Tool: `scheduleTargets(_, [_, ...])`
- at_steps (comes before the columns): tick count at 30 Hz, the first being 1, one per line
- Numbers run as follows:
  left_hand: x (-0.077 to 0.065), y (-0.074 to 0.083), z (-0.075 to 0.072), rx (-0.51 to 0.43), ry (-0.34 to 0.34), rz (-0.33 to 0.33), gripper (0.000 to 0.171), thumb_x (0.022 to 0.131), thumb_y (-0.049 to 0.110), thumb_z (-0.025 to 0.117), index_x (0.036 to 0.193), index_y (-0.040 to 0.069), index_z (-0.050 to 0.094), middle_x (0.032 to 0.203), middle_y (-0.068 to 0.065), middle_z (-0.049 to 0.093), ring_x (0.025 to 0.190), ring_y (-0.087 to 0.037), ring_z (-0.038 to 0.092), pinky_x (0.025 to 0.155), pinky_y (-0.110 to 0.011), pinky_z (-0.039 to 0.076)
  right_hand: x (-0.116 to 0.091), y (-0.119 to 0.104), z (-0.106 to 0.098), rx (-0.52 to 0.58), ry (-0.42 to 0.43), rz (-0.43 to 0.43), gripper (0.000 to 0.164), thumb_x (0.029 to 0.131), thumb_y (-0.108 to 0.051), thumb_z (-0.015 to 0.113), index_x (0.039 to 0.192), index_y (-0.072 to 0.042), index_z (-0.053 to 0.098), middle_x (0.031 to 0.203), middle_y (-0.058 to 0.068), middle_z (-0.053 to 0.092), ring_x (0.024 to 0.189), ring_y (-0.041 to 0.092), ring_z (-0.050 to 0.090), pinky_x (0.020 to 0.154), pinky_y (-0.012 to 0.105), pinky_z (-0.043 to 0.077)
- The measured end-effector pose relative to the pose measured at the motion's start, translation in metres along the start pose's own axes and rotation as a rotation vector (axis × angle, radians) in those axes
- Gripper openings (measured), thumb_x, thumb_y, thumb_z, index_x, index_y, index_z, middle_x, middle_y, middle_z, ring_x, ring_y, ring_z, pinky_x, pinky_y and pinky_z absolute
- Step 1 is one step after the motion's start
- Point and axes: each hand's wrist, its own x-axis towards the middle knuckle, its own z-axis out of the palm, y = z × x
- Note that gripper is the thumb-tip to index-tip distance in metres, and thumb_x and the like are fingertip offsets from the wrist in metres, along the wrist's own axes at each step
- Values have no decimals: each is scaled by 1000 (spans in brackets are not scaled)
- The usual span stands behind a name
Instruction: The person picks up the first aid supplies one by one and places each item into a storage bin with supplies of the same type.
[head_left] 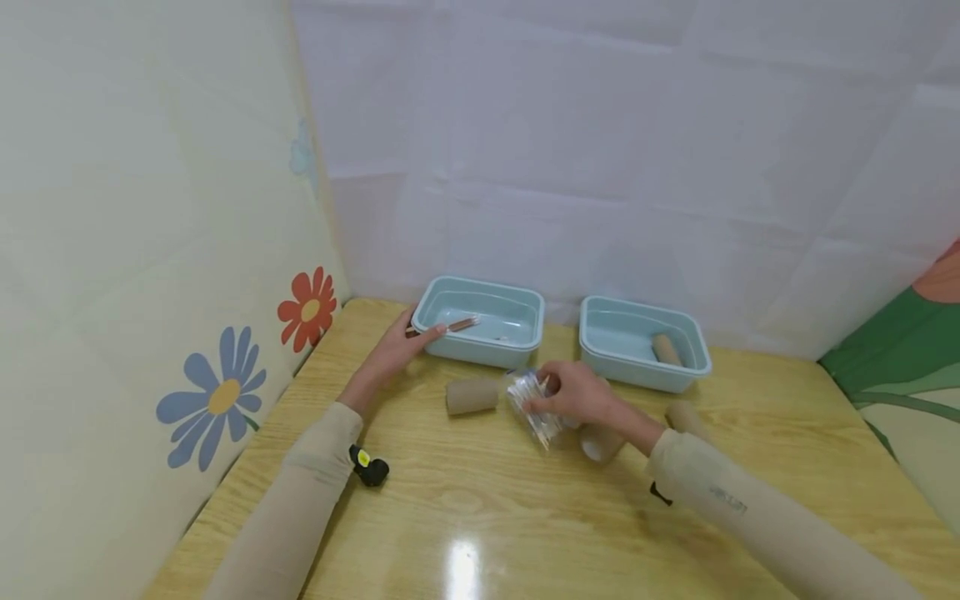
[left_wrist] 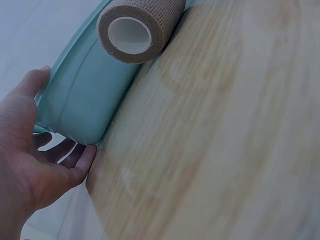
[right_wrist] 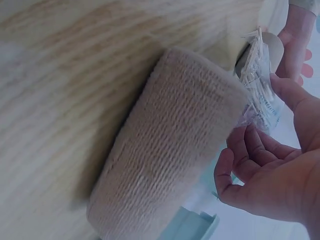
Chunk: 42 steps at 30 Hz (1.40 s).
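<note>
My left hand (head_left: 393, 346) grips the left end of a pale blue plastic tub (head_left: 480, 353), thumb over the rim and fingers around the outside, as the left wrist view shows. Inside that tub lies a slim brown-and-clear packet (head_left: 462, 323). With thumb and fingers, my right hand (head_left: 573, 393) pinches a clear plastic bag of cotton swabs (head_left: 534, 408) over the table, in front of the gap between two tubs. A tan bandage roll (head_left: 472, 396) lies left of the bag. Another bandage roll (right_wrist: 170, 145), close below my right hand, fills much of the right wrist view.
A second blue tub (head_left: 637, 372) stands at the right with a bandage roll (head_left: 666, 350) inside. One more roll (head_left: 686, 418) lies in front of it, partly behind my right forearm. White sheeting (head_left: 525, 167) hangs behind the wooden table (head_left: 420, 517); a flowered sheet (head_left: 150, 250) borders the left.
</note>
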Motion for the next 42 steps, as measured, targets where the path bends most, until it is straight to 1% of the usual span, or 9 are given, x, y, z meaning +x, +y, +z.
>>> scheduleTargets(6, [-2,2,0,4,11,-11,84,100,42,67,163,11,21,156,-21,36,135,-32,40,110,-52,32,3,-2,-9,19,14,-25,49,86,-37,85,115,0,69,83,0,64,69,15,58,63,33,50])
scheduleTargets(12, [-1,4,0,-2,2,-14,82,101,38,66,163,9,20,157,-24,34,137,-35,38,111,-54,30,7,-8,-17,17,17,-29,50,86,-36,85,115,1,69,81,1,65,69,15,58,66,34,51])
scheduleTargets(14, [-2,7,0,-6,-6,-21,80,102,35,65,163,8,20,157,-25,33,138,-36,37,112,-54,29,9,-10,-19,9,21,-32,49,85,-37,85,114,-1,70,81,0,65,70,15,59,66,34,51])
scheduleTargets(17, [-7,20,0,-9,-17,-40,77,103,30,64,162,6,20,157,-26,32,138,-37,37,112,-54,30,12,-12,-22,2,33,-50,47,85,-36,85,113,-1,71,80,0,65,69,15,58,66,34,51])
scheduleTargets(20, [-7,18,0,5,-10,-36,79,103,33,64,163,8,20,157,-25,33,139,-36,37,112,-54,30,16,-14,-25,9,43,-58,46,85,-35,85,111,-1,71,78,1,65,68,15,57,63,33,50])
scheduleTargets(24, [-1,3,-1,23,10,-8,82,101,40,65,163,10,20,157,-22,35,138,-34,39,111,-54,31,19,-17,-27,5,67,-70,47,84,-35,86,110,1,71,78,1,65,68,14,57,63,33,50])
scheduleTargets(28, [-1,2,0,26,13,-7,82,101,41,65,163,9,22,156,-22,36,136,-32,40,110,-53,33,23,-20,-32,-1,84,-78,46,83,-35,87,109,0,71,80,2,65,71,16,57,66,34,50])
scheduleTargets(35, [-2,0,-1,27,15,-16,86,99,46,67,163,11,21,157,-20,35,138,-33,39,111,-53,32,33,-24,-35,12,81,-80,47,84,-34,86,111,1,71,88,5,68,77,18,61,71,36,52])
scheduleTargets(42, [-1,1,-1,35,22,-47,89,98,49,67,163,10,20,159,-20,33,138,-34,38,110,-53,33,45,-26,-39,8,77,-26,47,85,-36,85,112,-1,71,94,8,69,81,19,64,68,35,54])
